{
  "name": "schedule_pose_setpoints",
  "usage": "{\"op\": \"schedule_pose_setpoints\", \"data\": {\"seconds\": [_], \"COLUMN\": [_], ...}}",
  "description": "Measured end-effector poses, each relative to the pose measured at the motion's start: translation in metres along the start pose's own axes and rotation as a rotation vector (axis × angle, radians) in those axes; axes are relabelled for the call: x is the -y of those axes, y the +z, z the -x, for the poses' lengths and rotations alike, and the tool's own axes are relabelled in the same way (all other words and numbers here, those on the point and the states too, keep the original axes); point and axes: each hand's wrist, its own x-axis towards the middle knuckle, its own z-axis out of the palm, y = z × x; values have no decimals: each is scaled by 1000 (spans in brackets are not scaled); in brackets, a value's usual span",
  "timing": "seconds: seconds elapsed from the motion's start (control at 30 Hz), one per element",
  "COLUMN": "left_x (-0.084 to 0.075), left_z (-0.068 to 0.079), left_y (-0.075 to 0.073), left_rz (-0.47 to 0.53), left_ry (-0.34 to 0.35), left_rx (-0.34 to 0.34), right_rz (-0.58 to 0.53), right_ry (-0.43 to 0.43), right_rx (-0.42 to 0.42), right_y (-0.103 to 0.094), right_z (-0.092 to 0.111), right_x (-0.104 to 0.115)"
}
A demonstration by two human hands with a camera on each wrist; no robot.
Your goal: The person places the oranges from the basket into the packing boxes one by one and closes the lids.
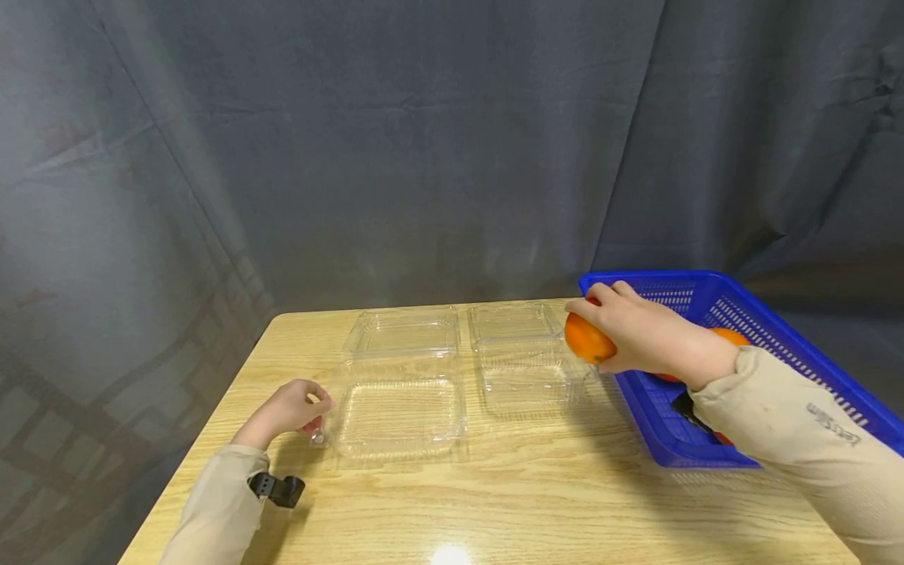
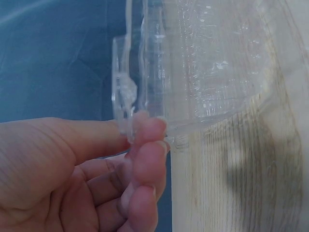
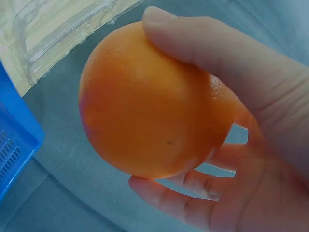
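Note:
My left hand (image 1: 293,408) pinches the left edge of an open clear plastic clamshell box (image 1: 402,450) between thumb and fingertips. In the left wrist view, that box's transparent rim (image 2: 126,92) passes between the thumb and the curled fingers. My right hand (image 1: 646,329) grips an orange (image 1: 589,340), held up between the basket's left rim and a second, smaller clear clamshell box (image 1: 526,396). In the right wrist view, the thumb lies over the top of the orange (image 3: 149,106) and the fingers curl beneath it. Both boxes lie unfolded, lids toward the back.
A blue plastic basket (image 1: 664,455) stands at the right, partly hidden by my right forearm. Inside it show another orange (image 1: 731,337) and some red fruit (image 1: 667,378). The wooden table (image 1: 523,502) ends at a dark grey curtain (image 1: 438,157) behind.

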Motion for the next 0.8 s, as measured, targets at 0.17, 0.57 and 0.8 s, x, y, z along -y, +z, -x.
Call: {"op": "schedule_pose_setpoints", "data": {"seconds": [0.17, 0.57, 0.8], "left_x": [0, 1, 2], "left_z": [0, -1, -1], "left_y": [0, 0, 1], "left_rz": [-1, 21, 24], "left_ry": [-4, -2, 0], "left_rx": [-3, 3, -2], "right_rz": [-15, -28, -22], "right_ry": [-13, -38, -63], "right_rx": [-8, -4, -3], "right_y": [1, 1, 3], "right_z": [-3, -12, -15], "right_x": [4, 17, 24]}}
